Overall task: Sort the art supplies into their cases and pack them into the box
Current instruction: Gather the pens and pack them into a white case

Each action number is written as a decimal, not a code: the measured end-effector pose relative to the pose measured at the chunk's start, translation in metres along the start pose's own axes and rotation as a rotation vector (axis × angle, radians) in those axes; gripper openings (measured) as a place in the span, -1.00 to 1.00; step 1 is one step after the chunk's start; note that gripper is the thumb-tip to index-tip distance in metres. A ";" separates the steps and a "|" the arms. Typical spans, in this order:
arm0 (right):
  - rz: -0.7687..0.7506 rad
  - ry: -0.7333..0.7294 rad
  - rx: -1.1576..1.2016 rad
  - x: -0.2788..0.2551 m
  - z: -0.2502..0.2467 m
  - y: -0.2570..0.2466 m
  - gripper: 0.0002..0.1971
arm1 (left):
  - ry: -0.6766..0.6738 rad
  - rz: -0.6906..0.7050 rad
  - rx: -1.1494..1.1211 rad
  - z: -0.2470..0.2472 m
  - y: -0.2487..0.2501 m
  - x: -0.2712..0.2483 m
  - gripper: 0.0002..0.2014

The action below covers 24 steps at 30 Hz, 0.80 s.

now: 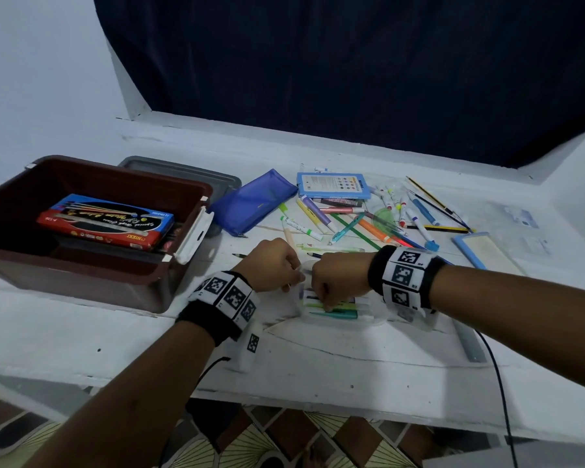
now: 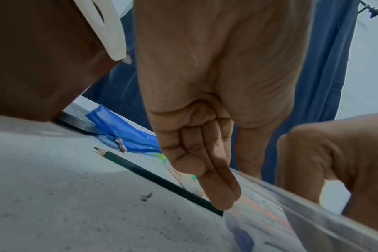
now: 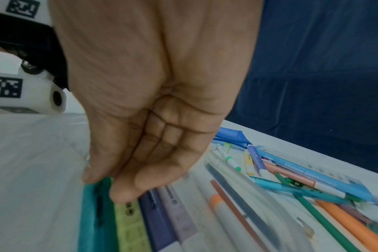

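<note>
Pinching the clear marker case (image 1: pixel 362 320) open at lower centre of the head view, the left hand (image 1: pixel 272 265) grips its flap; the right hand (image 1: pixel 338 282) presses a teal marker (image 3: pixel 91 213) inside; the brown box (image 1: pixel 183 268) sits left.

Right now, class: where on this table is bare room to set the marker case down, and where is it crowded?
Bare: the near table strip in front of both hands, and the patch between brown box and left hand. Crowded: the loose pens beyond the clear marker case, right of the blue pouch.

"COLOURED PENCILS", reversed, on the far blue pencil case (image 3: pixel 313 172); "NIKKI" upside down on the left red box (image 1: pixel 98 231).
</note>
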State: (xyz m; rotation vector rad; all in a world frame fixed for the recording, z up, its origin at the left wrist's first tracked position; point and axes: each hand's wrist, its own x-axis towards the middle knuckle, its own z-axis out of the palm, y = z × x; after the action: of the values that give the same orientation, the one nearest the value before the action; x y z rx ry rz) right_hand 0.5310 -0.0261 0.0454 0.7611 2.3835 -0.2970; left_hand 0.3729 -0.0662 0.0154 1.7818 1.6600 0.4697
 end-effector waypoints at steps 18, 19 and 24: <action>0.089 0.206 0.288 -0.026 -0.010 0.025 -0.86 | -0.030 -0.002 -0.024 -0.007 -0.001 0.002 -0.82; 0.102 0.229 0.319 -0.030 -0.010 0.030 -0.89 | -0.016 -0.002 -0.026 -0.009 -0.002 0.005 -0.83; 0.123 0.378 0.374 -0.038 -0.015 0.052 -0.85 | 0.113 0.016 0.006 -0.025 -0.002 0.027 -0.89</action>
State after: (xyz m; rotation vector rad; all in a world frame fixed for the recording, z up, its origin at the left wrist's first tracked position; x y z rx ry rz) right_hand 0.5785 0.0044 0.0789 1.2232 2.6502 -0.6043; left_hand 0.3588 -0.0350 0.0274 1.8031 1.7258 0.5826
